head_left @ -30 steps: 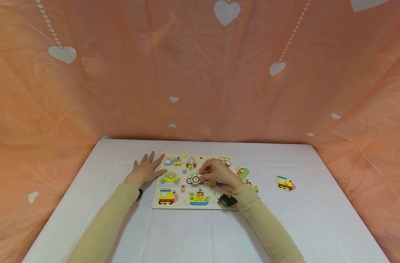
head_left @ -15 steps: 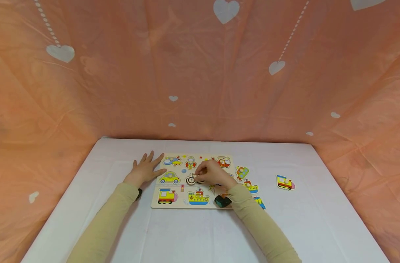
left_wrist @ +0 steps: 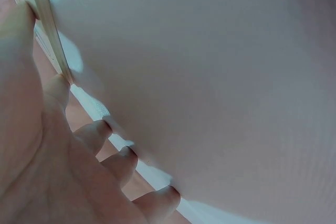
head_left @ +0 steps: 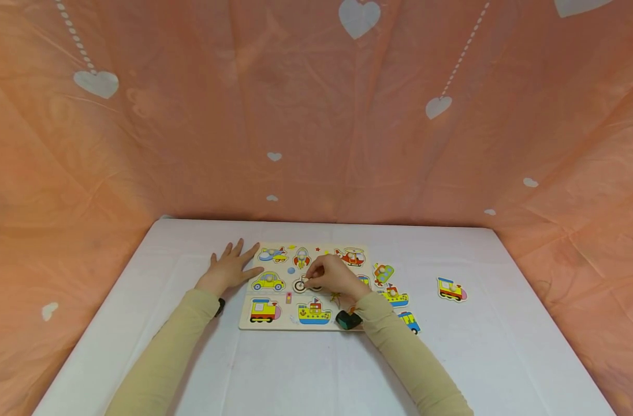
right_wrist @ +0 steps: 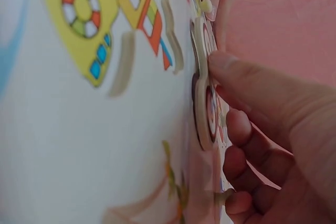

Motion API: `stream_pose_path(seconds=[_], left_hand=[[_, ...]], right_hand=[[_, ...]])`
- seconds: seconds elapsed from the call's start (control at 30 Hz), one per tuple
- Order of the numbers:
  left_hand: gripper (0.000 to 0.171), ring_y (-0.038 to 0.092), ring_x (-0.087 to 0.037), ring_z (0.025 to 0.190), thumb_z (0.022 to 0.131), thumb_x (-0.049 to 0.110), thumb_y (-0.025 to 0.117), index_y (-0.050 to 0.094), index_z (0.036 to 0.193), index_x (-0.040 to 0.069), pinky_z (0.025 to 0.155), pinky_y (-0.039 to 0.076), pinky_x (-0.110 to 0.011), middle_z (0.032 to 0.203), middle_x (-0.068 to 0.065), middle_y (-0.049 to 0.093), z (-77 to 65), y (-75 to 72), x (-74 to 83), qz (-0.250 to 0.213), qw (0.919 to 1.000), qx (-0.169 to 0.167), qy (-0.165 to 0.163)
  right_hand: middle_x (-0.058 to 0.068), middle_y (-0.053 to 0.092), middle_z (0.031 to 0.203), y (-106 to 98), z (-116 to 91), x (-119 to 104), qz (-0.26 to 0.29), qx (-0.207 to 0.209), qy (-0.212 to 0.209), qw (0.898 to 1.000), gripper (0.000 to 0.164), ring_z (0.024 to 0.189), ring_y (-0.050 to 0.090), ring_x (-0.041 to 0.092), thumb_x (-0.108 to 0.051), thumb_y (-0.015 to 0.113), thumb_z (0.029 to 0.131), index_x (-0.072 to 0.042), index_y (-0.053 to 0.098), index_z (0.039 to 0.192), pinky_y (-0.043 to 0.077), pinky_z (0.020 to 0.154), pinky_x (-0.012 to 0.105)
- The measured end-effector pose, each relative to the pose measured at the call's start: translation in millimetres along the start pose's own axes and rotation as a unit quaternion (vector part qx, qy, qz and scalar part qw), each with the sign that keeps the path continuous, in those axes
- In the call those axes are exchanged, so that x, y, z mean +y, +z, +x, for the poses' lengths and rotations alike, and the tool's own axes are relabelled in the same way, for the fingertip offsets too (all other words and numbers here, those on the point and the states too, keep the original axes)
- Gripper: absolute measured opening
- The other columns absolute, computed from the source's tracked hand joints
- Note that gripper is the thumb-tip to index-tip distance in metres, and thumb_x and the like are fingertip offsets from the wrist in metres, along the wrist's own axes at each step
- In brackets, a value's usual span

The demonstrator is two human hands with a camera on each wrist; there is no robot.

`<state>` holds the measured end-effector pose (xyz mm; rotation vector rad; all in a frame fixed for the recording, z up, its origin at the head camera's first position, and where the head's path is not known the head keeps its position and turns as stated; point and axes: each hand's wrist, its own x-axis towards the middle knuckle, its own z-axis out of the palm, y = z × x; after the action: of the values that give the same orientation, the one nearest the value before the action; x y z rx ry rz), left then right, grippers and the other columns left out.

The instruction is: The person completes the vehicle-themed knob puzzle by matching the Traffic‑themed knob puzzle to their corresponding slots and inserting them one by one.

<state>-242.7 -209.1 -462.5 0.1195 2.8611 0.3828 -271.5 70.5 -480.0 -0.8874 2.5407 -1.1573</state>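
Observation:
A wooden peg puzzle board (head_left: 287, 321) with vehicle pictures lies on the white table. My left hand (head_left: 225, 271) rests with spread, straight fingers at its left edge; in the left wrist view the thumb (left_wrist: 21, 30) and index fingertip touch the board's side. Over the board's middle, my right hand (head_left: 337, 276) pinches a bicycle puzzle piece (head_left: 299, 284). The right wrist view shows this bicycle piece edge-on, close over the board face, with the thumb (right_wrist: 241, 72) against it. Part of the piece is hidden behind the fingers.
Plane, rocket, car and helicopter pieces sit in the board; the train (head_left: 264, 311) and ship (head_left: 314, 312) spots show bare pictures. To the right lie loose pieces: a tractor-like piece (head_left: 383, 274), a ship piece (head_left: 394, 296), a bus piece (head_left: 410, 321) and a train piece (head_left: 451, 289).
My right hand has moved left with the bicycle piece over the board, uncovering the helicopter and the loose bus piece. The left hand has stayed in place.

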Motion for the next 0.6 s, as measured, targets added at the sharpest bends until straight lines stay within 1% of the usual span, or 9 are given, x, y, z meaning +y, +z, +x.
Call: stream_pose_path(seconds=[0.27,0.5,0.6], left_hand=[[0.078,0.004,-0.05,0.139,0.092,0.054,0.054,0.023,0.153,0.017,0.103,0.005,-0.072,0.156,-0.026,0.008,-1.4,-1.7,0.9,-0.001,1.0,0.0,0.0],[0.079,0.003,-0.05,0.139,0.091,0.055,0.055,0.022,0.153,0.018,0.103,0.003,-0.072,0.156,-0.026,0.007,-0.9,-0.9,0.7,-0.006,1.0,-0.004,-0.001],[0.08,0.003,-0.05,0.14,0.091,0.055,0.055,0.022,0.153,0.018,0.103,0.003,-0.072,0.156,-0.025,0.007,-0.6,-0.3,0.5,-0.006,1.0,-0.006,-0.001]], right_hand=[[-0.005,0.06,0.073,1.5,0.7,-1.6,0.006,0.003,0.012,1.0,0.013,0.067,0.053,0.009,-0.018,0.083,0.075,-0.013,0.072,0.078,0.044,0.061,0.021],[-0.007,0.059,0.07,4.3,0.4,0.9,0.004,0.014,-0.011,1.0,0.012,0.063,0.051,0.007,-0.017,0.083,0.075,-0.013,0.072,0.077,0.042,0.058,0.021],[-0.007,0.059,0.069,4.8,0.5,1.9,0.005,0.014,-0.01,1.0,0.012,0.063,0.051,0.007,-0.017,0.083,0.075,-0.014,0.072,0.076,0.042,0.057,0.021]])
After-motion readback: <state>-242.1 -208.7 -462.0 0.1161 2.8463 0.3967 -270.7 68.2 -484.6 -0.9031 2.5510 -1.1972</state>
